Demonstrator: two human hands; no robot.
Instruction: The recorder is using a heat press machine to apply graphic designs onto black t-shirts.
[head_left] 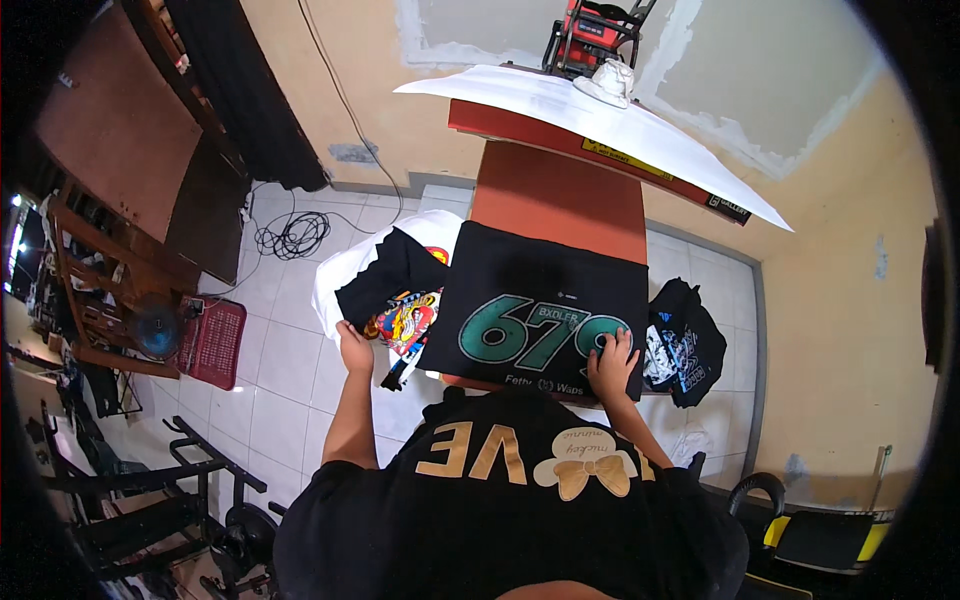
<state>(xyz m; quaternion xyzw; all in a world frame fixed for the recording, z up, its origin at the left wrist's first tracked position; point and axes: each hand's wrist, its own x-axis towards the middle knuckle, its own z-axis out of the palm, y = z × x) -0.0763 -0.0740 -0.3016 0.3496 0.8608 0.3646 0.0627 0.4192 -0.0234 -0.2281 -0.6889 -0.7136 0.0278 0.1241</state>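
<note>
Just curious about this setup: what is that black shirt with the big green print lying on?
The black shirt lies spread over a red-brown platen, bare beyond the shirt. The right hand presses on the print. Whatever lies directly beneath the cloth is covered.

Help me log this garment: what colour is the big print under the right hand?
Green with pale outlines, on the black shirt; head view.

Black T-shirt (545, 300), frame centre: matt cloth, smooth green print. Press platen (560, 200) above it: smooth matt red-brown surface. White sheet (600, 125), upper centre: smooth, paper-like. Floor tiles (280, 350), left: glossy white ceramic.
</note>
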